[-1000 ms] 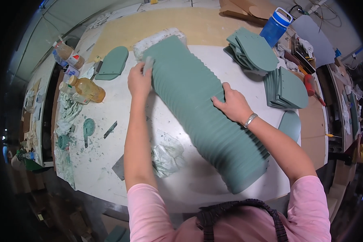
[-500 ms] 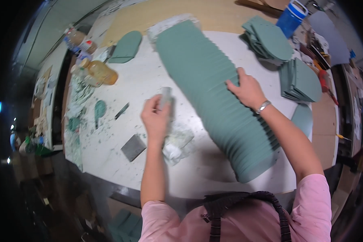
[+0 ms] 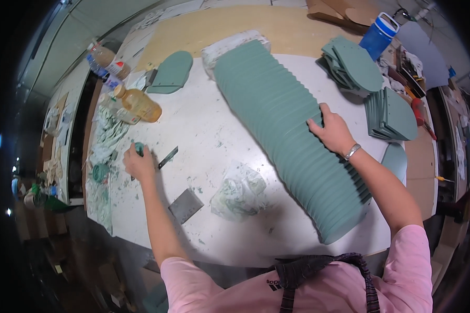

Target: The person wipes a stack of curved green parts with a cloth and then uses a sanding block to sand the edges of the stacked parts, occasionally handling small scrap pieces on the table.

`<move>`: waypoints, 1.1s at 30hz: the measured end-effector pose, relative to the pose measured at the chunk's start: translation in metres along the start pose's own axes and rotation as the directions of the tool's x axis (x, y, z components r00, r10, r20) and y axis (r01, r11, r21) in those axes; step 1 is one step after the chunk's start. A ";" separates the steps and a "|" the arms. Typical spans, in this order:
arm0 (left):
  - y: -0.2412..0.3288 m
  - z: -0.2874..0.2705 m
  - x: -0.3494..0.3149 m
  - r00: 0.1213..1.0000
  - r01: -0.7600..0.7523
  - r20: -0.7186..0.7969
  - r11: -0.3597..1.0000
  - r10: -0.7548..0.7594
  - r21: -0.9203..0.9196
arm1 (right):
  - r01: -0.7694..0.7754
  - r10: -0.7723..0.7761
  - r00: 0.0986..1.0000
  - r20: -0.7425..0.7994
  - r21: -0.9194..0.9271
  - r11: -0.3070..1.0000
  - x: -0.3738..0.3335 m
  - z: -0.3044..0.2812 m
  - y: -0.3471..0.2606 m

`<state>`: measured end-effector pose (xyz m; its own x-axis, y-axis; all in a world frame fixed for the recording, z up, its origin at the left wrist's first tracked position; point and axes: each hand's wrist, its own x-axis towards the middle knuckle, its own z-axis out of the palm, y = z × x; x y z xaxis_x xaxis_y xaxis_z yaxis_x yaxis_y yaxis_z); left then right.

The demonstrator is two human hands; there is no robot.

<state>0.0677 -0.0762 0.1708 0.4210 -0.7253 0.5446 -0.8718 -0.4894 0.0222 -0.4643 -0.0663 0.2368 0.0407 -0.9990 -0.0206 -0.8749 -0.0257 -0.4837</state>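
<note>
A long leaning row of thin green rounded-end panels (image 3: 277,120) runs diagonally across the white table. My right hand (image 3: 333,130) rests on the row's right side, thumb and forefinger apart. At the left, my left hand (image 3: 140,163) has its fingers curled around a green putty-like lump (image 3: 139,148), mostly covered by the hand; a dark stick end shows below it. Just to its right lies a narrow dark blade (image 3: 168,157). A grey square block (image 3: 186,205) and a crumpled, green-stained clear sheet (image 3: 240,193) lie nearer me.
A white wrapped bundle (image 3: 214,52) backs the row's far end. More green panels are stacked at the right (image 3: 352,65) and far left (image 3: 171,73). Bottles (image 3: 140,103) and a stained cloth (image 3: 109,128) line the left edge; a blue jug (image 3: 379,36) stands far right.
My left hand has moved left from beside the row to the green lump; the small pale piece it held is out of sight. The crumpled sheet looks more spread; my right hand stays on the row.
</note>
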 end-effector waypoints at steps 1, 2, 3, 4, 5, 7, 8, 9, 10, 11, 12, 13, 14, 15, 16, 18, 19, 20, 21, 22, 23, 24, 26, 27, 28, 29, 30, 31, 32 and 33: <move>0.011 0.007 0.009 0.998 -0.046 0.026 0.944 0.057 -0.326 | 0.010 -0.010 1.000 0.009 0.000 1.000 0.001 0.000 -0.004; 0.024 0.015 0.019 0.992 -0.075 0.035 0.782 0.123 -0.619 | 0.000 0.000 1.000 0.002 0.000 1.000 0.002 -0.001 -0.007; 0.056 0.020 0.026 0.981 -0.037 0.095 0.638 0.172 -0.769 | -0.028 0.027 0.999 0.045 0.012 1.000 0.002 -0.003 -0.007; 0.099 0.020 0.029 0.961 0.020 0.145 0.467 0.234 -0.884 | -0.060 0.058 0.995 0.084 0.021 0.998 0.001 -0.006 -0.004; 0.150 0.011 0.027 0.919 0.214 0.303 0.324 0.253 -0.921 | -0.098 0.097 0.993 0.068 0.008 0.995 -0.002 -0.010 0.007; 0.206 0.013 0.034 0.831 0.411 0.450 0.184 0.328 -0.893 | -0.007 0.016 0.998 -0.059 0.153 0.988 -0.014 -0.015 0.022; 0.222 0.026 0.040 0.787 0.550 0.524 0.015 0.326 -0.835 | -0.041 0.052 0.996 -0.069 0.148 0.988 -0.024 -0.022 0.029; 0.230 0.042 0.042 0.725 0.670 0.602 -0.142 0.334 -0.729 | -0.006 0.018 0.999 -0.038 0.297 0.955 -0.037 -0.031 0.033; 0.239 0.058 0.045 0.705 0.706 0.619 -0.250 0.346 -0.663 | 0.020 -0.012 1.000 -0.022 0.433 0.901 -0.053 -0.045 0.037; 0.239 0.072 0.054 0.647 0.761 0.660 -0.265 0.383 -0.592 | -0.091 0.061 0.995 0.075 0.500 0.861 -0.074 -0.063 0.039; 0.250 0.078 0.053 0.582 0.813 0.691 -0.280 0.429 -0.511 | -0.127 0.110 0.992 0.064 0.486 0.865 -0.102 -0.074 0.052; 0.275 0.064 0.042 0.541 0.841 0.696 -0.323 0.473 -0.434 | -0.186 0.164 0.982 0.088 0.489 0.852 -0.133 -0.086 0.069; 0.295 0.048 0.029 0.504 0.861 0.697 -0.363 0.510 -0.357 | -0.238 0.210 0.971 0.112 0.495 0.836 -0.162 -0.097 0.084; 0.287 0.053 0.036 0.476 0.877 0.686 -0.353 0.550 -0.326 | -0.239 0.216 0.971 0.103 0.498 0.834 -0.186 -0.098 0.092; 0.292 0.049 0.030 0.465 0.883 0.680 -0.349 0.566 -0.313 | -0.285 0.242 0.959 0.150 0.486 0.826 -0.212 -0.095 0.104; 0.304 0.033 0.024 0.489 0.871 0.643 -0.373 0.589 -0.320 | -0.339 0.285 0.941 0.185 0.469 0.816 -0.245 -0.081 0.116; 0.307 0.043 0.026 0.493 0.869 0.671 -0.353 0.554 -0.347 | -0.323 0.243 0.945 0.220 0.498 0.805 -0.255 -0.069 0.118; 0.300 0.049 0.028 0.498 0.865 0.675 -0.368 0.544 -0.341 | -0.304 0.199 0.948 0.248 0.526 0.794 -0.263 -0.060 0.119; 0.307 0.054 0.018 0.483 0.872 0.668 -0.379 0.566 -0.309 | -0.327 0.198 0.937 0.288 0.524 0.787 -0.262 -0.052 0.113; 0.311 0.051 0.011 0.449 0.891 0.651 -0.364 0.612 -0.273 | -0.361 0.218 0.923 0.317 0.519 0.775 -0.257 -0.041 0.106; 0.308 0.044 0.006 0.453 0.892 0.629 -0.336 0.633 -0.304 | -0.321 0.201 0.945 0.257 0.631 0.706 -0.258 -0.021 0.115; 0.306 0.030 0.001 0.418 0.905 0.636 -0.356 0.649 -0.232 | -0.192 0.109 0.979 0.174 0.583 0.789 -0.256 -0.001 0.132; 0.284 0.029 0.002 0.433 0.898 0.607 -0.379 0.667 -0.225 | -0.142 0.034 0.981 0.191 0.591 0.794 -0.238 0.003 0.128; 0.277 0.028 -0.002 0.499 0.862 0.622 -0.421 0.603 -0.283 | -0.130 -0.005 0.980 0.198 0.658 0.741 -0.232 0.003 0.129; 0.286 0.004 -0.013 0.523 0.851 0.653 -0.381 0.548 -0.362 | -0.141 0.040 0.985 0.169 0.647 0.749 -0.233 -0.002 0.127; 0.290 -0.022 -0.028 0.556 0.831 0.677 -0.335 0.481 -0.444 | -0.156 0.042 0.983 0.181 0.677 0.719 -0.234 -0.006 0.122; 0.287 -0.028 -0.034 0.557 0.831 0.665 -0.336 0.498 -0.444 | -0.157 0.018 0.980 0.199 0.713 0.684 -0.233 -0.007 0.116; 0.284 -0.032 -0.038 0.579 0.815 0.674 -0.309 0.459 -0.490 | -0.175 0.059 0.980 0.188 0.695 0.697 -0.235 -0.005 0.112; 0.282 -0.033 -0.039 0.603 0.797 0.682 -0.279 0.415 -0.535 | -0.171 0.064 0.982 0.177 0.696 0.697 -0.235 -0.004 0.109; 0.280 -0.034 -0.040 0.606 0.795 0.678 -0.281 0.417 -0.538 | -0.149 0.050 0.986 0.157 0.721 0.676 -0.236 -0.004 0.108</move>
<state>-0.2016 -0.1676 0.1834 0.0617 -0.9715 -0.2289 0.4448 -0.1786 0.8777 -0.5701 0.1661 0.1929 0.0719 -0.9807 -0.1817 -0.2497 0.1587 -0.9552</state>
